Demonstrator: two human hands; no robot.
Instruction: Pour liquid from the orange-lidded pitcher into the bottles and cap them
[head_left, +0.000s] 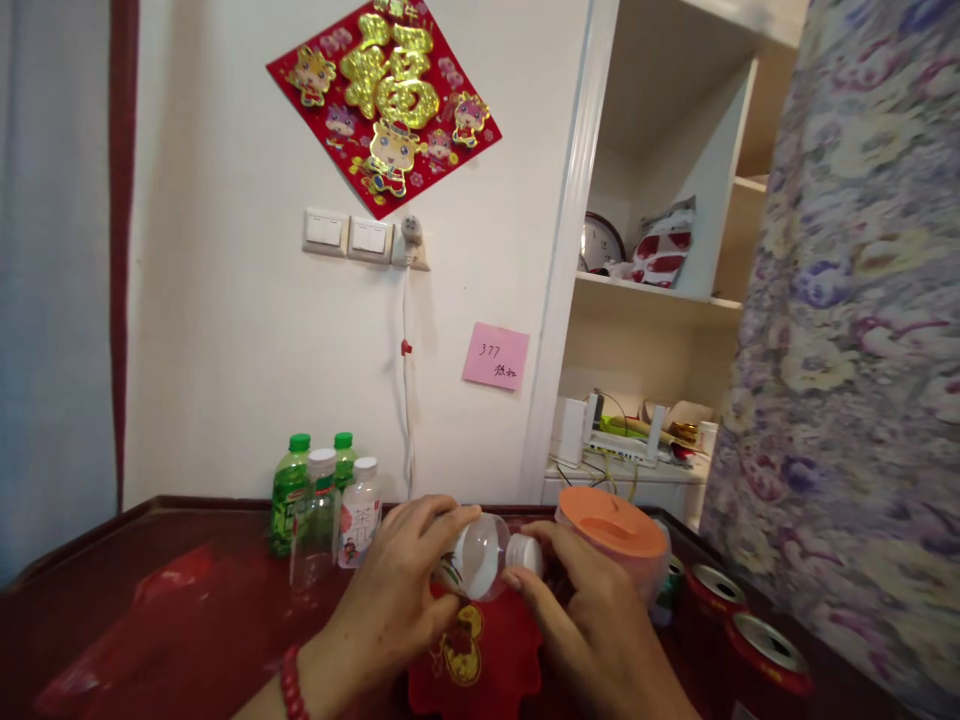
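A clear plastic bottle (pixel 484 560) lies sideways between my hands, its white cap (pixel 524 555) pointing right. My left hand (pixel 409 560) is wrapped round the bottle's body, with a red bead bracelet on the wrist. The thumb and fingers of my right hand (pixel 577 600) pinch the cap at the neck. Whether the cap is loose or tight I cannot see. Below the bottle is a red mat with gold figures (pixel 465 650) on the table. My left palm hides part of the bottle's label.
Several bottles stand at the back left, among them a green one (pixel 289 495) and a pink-labelled one (pixel 360 515). To the right are an orange-lidded container (pixel 611 525) and red cans (pixel 769 645). A clear plastic bag (pixel 127 630) lies on the dark red table (pixel 217 520).
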